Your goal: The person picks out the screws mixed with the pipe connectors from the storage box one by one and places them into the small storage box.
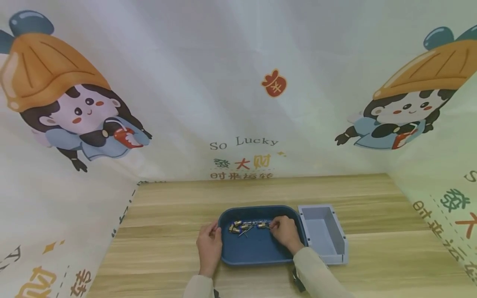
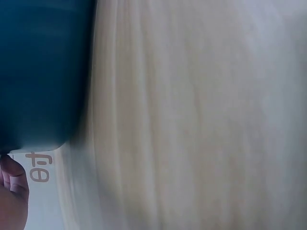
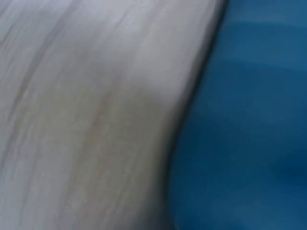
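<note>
In the head view a dark blue tray (image 1: 257, 250) sits on the table. Small brass-coloured pieces with thin metal shanks (image 1: 235, 227) lie loosely heaped in its far left part. At the tray's left rim, my left hand (image 1: 209, 246) pinches the edge between thumb and fingers; the left wrist view shows this hand at the tray's corner. My right hand (image 1: 286, 232) reaches inside the tray, its curled fingertips pinching the shank end of one brass-headed piece (image 1: 262, 225). The right wrist view has only the blue tray wall (image 3: 244, 139) and table, with no fingers visible.
A grey open-fronted bin (image 1: 322, 231) stands against the tray's right side. Wood-grain tabletop (image 1: 164, 231) surrounds both. Printed cloth walls (image 1: 238, 103) enclose the table at the back and on both sides.
</note>
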`<state>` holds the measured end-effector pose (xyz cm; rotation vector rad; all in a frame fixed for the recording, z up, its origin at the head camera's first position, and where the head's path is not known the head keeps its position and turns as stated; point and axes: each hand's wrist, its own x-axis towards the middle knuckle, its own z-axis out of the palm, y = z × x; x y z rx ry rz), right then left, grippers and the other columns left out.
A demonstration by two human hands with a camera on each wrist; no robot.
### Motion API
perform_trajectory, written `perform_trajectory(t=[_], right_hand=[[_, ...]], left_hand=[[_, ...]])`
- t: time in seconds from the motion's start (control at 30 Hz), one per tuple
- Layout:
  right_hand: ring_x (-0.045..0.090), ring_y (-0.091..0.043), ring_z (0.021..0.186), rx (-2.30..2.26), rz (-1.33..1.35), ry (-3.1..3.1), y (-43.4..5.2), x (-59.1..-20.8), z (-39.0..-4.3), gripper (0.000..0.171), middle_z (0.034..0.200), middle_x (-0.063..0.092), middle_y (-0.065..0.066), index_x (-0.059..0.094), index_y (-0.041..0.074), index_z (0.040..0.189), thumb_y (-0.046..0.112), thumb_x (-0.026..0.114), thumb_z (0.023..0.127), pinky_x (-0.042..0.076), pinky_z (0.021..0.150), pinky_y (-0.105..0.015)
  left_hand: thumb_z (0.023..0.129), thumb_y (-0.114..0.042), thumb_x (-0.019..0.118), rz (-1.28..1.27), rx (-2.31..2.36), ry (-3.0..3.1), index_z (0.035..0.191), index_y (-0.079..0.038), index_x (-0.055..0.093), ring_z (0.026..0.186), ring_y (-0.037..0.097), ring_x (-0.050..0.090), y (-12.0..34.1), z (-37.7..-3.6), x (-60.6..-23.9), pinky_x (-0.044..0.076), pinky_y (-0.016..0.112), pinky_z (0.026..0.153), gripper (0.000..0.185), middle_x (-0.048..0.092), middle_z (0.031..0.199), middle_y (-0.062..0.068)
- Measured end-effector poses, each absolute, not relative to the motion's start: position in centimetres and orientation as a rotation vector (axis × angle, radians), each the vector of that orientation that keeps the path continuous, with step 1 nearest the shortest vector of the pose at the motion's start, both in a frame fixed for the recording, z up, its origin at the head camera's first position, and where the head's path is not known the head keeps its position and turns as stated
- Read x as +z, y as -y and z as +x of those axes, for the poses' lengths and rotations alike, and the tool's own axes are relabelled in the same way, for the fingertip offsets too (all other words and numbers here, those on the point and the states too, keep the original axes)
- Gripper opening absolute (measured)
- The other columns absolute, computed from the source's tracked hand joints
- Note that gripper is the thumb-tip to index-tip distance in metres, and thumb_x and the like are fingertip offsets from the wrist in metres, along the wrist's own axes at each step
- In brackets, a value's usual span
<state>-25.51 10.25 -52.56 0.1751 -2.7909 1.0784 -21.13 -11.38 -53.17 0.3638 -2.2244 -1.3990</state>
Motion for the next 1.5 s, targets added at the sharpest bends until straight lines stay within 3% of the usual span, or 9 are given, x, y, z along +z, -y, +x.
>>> perform_trajectory(t=[0.13,0.67,0.97,1.5], right_hand=[[0.052,-0.008,0.056,1.112,0.212,2.758,-10.6,-51.9,-25.5,0.01,0.063,0.065,-0.002,0.07,0.007,0.067,-0.003,0.069,0.069,0.045,0.052,-0.025],[0.06,-0.013,0.06,1.256,0.272,2.671,-11.9,-49.6,-25.4,0.004,0.067,0.067,-0.006,0.07,0.002,0.073,-0.001,0.073,0.074,0.049,0.058,-0.025],[0.06,-0.012,0.063,1.345,0.199,2.667,-13.1,-48.0,-25.0,0.004,0.071,0.068,-0.007,0.069,-0.004,0.078,-0.001,0.07,0.076,0.05,0.059,-0.024],[0.06,-0.012,0.066,1.304,0.04,2.674,-16.6,-47.2,-24.0,0.004,0.075,0.069,-0.009,0.069,-0.002,0.081,0.001,0.069,0.078,0.048,0.061,-0.023]], left_hand=[[0.084,0.004,0.064,0.368,-1.402,2.226,0.104,0.005,0.069,0.081,0.02,0.059,11.5,-21.1,-53.3,0.048,0.023,0.069,0.021,0.063,0.088,0.013],[0.085,0.004,0.063,0.378,-1.398,2.235,0.105,0.005,0.069,0.08,0.019,0.057,11.4,-21.0,-53.5,0.047,0.022,0.067,0.021,0.062,0.087,0.012],[0.086,0.004,0.062,0.34,-1.388,2.233,0.105,0.006,0.069,0.08,0.02,0.059,11.4,-21.1,-53.5,0.048,0.022,0.066,0.021,0.062,0.088,0.013],[0.086,0.003,0.062,0.339,-1.383,2.233,0.105,0.006,0.069,0.081,0.021,0.06,11.4,-21.1,-53.5,0.05,0.023,0.069,0.02,0.062,0.089,0.013]])
